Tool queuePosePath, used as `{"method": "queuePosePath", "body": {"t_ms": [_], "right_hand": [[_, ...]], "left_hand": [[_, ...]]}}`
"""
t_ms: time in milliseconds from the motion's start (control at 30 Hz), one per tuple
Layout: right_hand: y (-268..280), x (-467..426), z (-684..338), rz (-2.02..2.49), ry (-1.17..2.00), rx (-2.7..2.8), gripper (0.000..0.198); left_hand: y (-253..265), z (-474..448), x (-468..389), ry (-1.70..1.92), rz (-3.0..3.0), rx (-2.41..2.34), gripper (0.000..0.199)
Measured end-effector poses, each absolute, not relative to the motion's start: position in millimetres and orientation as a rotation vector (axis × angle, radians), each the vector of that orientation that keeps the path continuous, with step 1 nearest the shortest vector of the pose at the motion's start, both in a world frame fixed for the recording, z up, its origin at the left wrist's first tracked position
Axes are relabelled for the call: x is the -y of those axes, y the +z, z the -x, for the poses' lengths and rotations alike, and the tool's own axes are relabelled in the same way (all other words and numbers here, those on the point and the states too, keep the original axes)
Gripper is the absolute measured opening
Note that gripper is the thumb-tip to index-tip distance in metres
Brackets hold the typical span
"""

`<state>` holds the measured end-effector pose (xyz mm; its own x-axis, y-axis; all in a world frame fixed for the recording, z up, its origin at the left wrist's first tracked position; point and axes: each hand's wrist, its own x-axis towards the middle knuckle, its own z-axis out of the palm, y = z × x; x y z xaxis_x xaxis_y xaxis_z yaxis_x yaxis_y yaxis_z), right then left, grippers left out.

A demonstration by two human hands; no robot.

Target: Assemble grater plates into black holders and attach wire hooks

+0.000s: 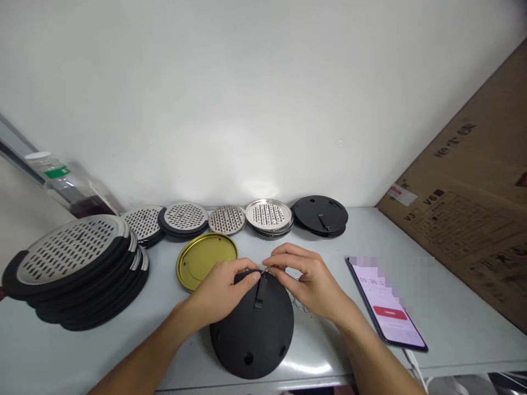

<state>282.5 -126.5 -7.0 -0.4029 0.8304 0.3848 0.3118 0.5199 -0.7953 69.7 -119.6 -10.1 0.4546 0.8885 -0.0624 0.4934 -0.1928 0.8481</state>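
Note:
A round black plastic disc (255, 340) with several holes lies tilted near the front of the table. My left hand (224, 288) is closed on its far edge, thumb beside a narrow raised black strip (259, 293). My right hand (304, 274) pinches a thin metal ring (268, 268) at the far end of that strip. Only a bit of the ring shows; my fingers hide the rest. Several loose metal rings (300, 305) lie on the table under my right hand. Behind my left hand is a gold round lid (201, 260).
A stack of black-rimmed grater discs (74, 258) stands at left, by a bottle (69, 184). Along the wall are more grater discs (183, 216), metal grater plates (268, 215) and black discs (321, 214). A phone (387, 307) and a large cardboard box (469, 192) are at right.

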Motion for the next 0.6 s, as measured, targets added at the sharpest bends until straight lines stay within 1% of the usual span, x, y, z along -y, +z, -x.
{"method": "queuePosePath", "body": {"t_ms": [100,233,333,400,500,600], "right_hand": [[-12,129,-273,0.882,0.796,2.002,0.028],[-23,127,-265,1.033,0.947,1.837,0.034],[-25,122,-269,1.14,1.089,1.647,0.03],[-23,119,-275,1.181,1.243,1.589,0.029],[-19,117,-284,1.132,1.603,1.489,0.033],[-18,116,-289,1.068,1.8,1.364,0.034]], "left_hand": [[-13,-76,124,0.604,-1.804,-1.116,0.025],[-20,-81,127,0.686,-1.748,-1.114,0.027],[-22,-80,127,0.785,-1.641,-1.135,0.035],[-22,-77,126,0.862,-1.537,-1.121,0.039],[-24,-74,123,0.906,-1.419,-1.075,0.045],[-26,-74,121,0.875,-1.48,-1.065,0.04]]}}
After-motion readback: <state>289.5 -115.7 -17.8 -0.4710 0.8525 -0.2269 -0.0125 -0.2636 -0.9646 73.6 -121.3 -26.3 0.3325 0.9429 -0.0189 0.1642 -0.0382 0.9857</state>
